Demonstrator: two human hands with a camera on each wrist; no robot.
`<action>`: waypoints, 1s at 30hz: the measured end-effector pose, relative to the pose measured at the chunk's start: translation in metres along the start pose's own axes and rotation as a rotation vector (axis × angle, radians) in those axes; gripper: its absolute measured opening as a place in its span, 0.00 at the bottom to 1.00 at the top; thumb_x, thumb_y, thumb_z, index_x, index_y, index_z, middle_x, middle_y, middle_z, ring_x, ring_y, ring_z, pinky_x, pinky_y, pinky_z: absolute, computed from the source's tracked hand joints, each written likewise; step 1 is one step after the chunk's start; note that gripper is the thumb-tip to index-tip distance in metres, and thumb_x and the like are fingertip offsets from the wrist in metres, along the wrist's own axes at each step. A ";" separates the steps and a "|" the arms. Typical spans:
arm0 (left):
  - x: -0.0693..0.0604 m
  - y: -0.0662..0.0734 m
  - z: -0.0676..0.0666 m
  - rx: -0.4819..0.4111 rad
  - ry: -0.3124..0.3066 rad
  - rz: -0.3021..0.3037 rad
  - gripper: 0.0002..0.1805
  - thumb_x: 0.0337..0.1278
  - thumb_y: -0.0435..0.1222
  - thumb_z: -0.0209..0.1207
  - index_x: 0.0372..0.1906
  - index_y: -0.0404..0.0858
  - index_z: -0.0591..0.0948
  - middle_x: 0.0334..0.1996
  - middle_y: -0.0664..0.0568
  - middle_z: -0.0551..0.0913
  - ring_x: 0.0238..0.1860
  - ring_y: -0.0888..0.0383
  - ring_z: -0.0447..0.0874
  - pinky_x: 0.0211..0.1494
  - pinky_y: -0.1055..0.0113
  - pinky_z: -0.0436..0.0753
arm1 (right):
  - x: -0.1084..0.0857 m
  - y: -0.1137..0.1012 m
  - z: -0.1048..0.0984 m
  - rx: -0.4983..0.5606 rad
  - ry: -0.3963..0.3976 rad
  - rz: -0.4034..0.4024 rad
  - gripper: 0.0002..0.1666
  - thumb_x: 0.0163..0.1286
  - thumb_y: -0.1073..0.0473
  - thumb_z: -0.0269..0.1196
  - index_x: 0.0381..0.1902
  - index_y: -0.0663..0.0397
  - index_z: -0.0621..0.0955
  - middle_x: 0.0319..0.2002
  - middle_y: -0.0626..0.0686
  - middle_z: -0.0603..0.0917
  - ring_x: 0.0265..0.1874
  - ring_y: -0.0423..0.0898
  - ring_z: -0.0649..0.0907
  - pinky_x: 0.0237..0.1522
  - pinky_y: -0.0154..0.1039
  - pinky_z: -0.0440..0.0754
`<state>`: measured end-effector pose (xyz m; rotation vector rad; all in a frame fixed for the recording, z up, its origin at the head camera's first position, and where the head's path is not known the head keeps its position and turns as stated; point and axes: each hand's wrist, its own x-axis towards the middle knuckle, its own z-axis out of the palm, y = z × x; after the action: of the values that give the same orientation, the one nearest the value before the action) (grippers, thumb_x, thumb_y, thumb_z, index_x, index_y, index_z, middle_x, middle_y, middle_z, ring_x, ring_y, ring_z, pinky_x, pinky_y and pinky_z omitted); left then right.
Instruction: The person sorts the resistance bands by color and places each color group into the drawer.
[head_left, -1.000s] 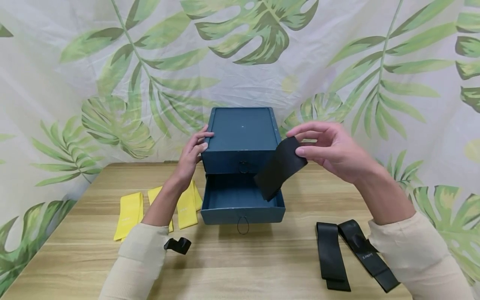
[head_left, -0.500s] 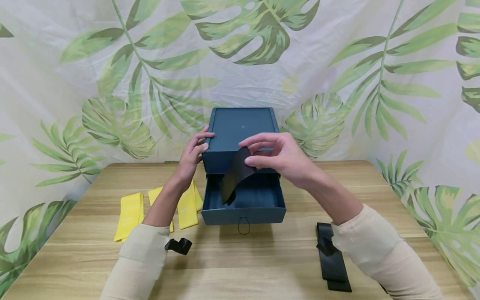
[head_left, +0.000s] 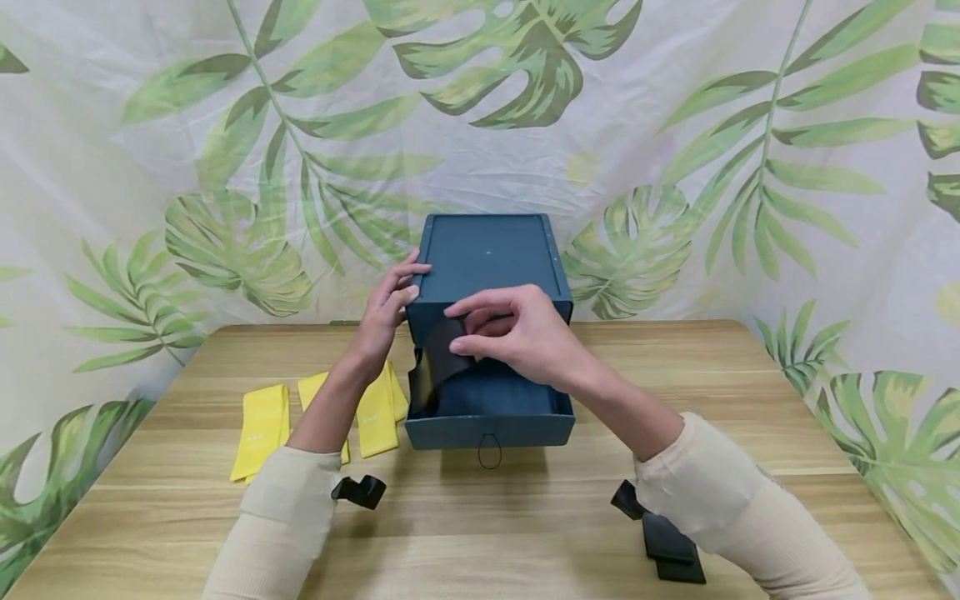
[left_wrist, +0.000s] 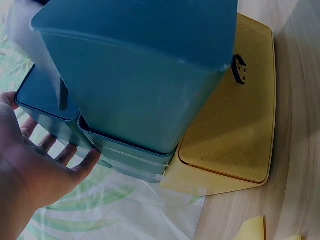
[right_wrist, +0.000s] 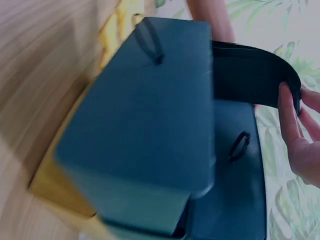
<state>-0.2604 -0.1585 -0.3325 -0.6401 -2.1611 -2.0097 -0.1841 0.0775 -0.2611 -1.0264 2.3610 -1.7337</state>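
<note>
The fingers of the right hand (head_left: 525,340) are pinching one end of the black band (right_wrist: 250,77), with the thumb on one face and the fingertips on the other. From this grip the band bends and hangs down, to the left of the fingers, and its lower part goes inside the drawer (head_left: 489,432), by the left wall. If it touches the bottom there, I cannot tell. The left hand (head_left: 382,312) has its fingers spread and loose; their tips rest on the left top edge of the blue box (head_left: 487,258), and they do not grip the band.

The drawer is pulled out from the box, and a thin loop (head_left: 490,452) hangs at its front. Under this drawer, a yellow front (left_wrist: 232,112) with a black loop can be seen from the left wrist. Left of the box, the yellow bands (head_left: 264,425) lie on the worktop (head_left: 487,525), partly behind the left forearm. On the right side, more black material (head_left: 667,537) lies half covered by the right sleeve (head_left: 705,483).
</note>
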 end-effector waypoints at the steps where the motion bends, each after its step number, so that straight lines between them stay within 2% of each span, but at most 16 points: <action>1: 0.000 0.000 0.000 0.003 0.001 0.001 0.26 0.78 0.40 0.42 0.72 0.30 0.68 0.84 0.53 0.51 0.79 0.46 0.55 0.74 0.34 0.58 | -0.003 0.002 -0.001 -0.018 0.005 0.017 0.19 0.65 0.69 0.72 0.54 0.66 0.86 0.35 0.57 0.89 0.31 0.50 0.90 0.41 0.49 0.88; 7: 0.000 -0.001 -0.001 0.017 -0.003 0.017 0.27 0.78 0.39 0.42 0.72 0.28 0.67 0.84 0.51 0.50 0.79 0.44 0.53 0.74 0.31 0.55 | -0.028 0.021 -0.015 -0.143 0.033 0.136 0.18 0.63 0.66 0.74 0.51 0.64 0.88 0.33 0.54 0.90 0.27 0.49 0.90 0.39 0.45 0.88; 12: 0.000 0.001 -0.002 0.015 0.001 0.017 0.27 0.78 0.38 0.42 0.72 0.28 0.67 0.84 0.49 0.49 0.79 0.44 0.53 0.74 0.32 0.56 | -0.041 0.038 -0.026 -0.200 0.035 0.206 0.19 0.64 0.64 0.75 0.52 0.65 0.87 0.34 0.55 0.90 0.28 0.54 0.90 0.39 0.41 0.88; 14: 0.000 0.001 -0.002 0.015 0.005 0.016 0.26 0.78 0.39 0.42 0.72 0.29 0.68 0.84 0.48 0.50 0.79 0.45 0.54 0.74 0.33 0.57 | -0.043 0.044 -0.029 -0.207 0.029 0.228 0.19 0.64 0.64 0.74 0.52 0.65 0.87 0.33 0.54 0.90 0.28 0.56 0.90 0.38 0.42 0.88; 19: 0.000 0.000 -0.002 0.019 0.001 0.017 0.26 0.78 0.38 0.42 0.72 0.29 0.67 0.84 0.47 0.49 0.79 0.44 0.53 0.74 0.32 0.56 | -0.046 0.049 -0.037 -0.246 0.005 0.257 0.18 0.64 0.65 0.74 0.51 0.67 0.87 0.31 0.55 0.89 0.25 0.52 0.90 0.34 0.43 0.88; 27: 0.000 0.001 -0.001 0.020 0.001 0.009 0.26 0.78 0.39 0.42 0.72 0.29 0.68 0.84 0.47 0.49 0.79 0.44 0.54 0.74 0.32 0.56 | -0.045 0.046 -0.042 -0.309 -0.029 0.283 0.18 0.63 0.67 0.74 0.51 0.68 0.86 0.29 0.54 0.87 0.21 0.47 0.88 0.29 0.40 0.87; 30: 0.000 0.001 0.000 0.021 -0.001 0.006 0.26 0.78 0.39 0.42 0.72 0.29 0.68 0.84 0.48 0.50 0.79 0.44 0.54 0.74 0.32 0.56 | -0.045 0.045 -0.042 -0.349 -0.041 0.293 0.18 0.64 0.66 0.74 0.51 0.68 0.86 0.31 0.55 0.86 0.21 0.46 0.88 0.29 0.39 0.86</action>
<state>-0.2601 -0.1586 -0.3311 -0.6448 -2.1754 -1.9813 -0.1875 0.1439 -0.2997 -0.6862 2.6825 -1.2206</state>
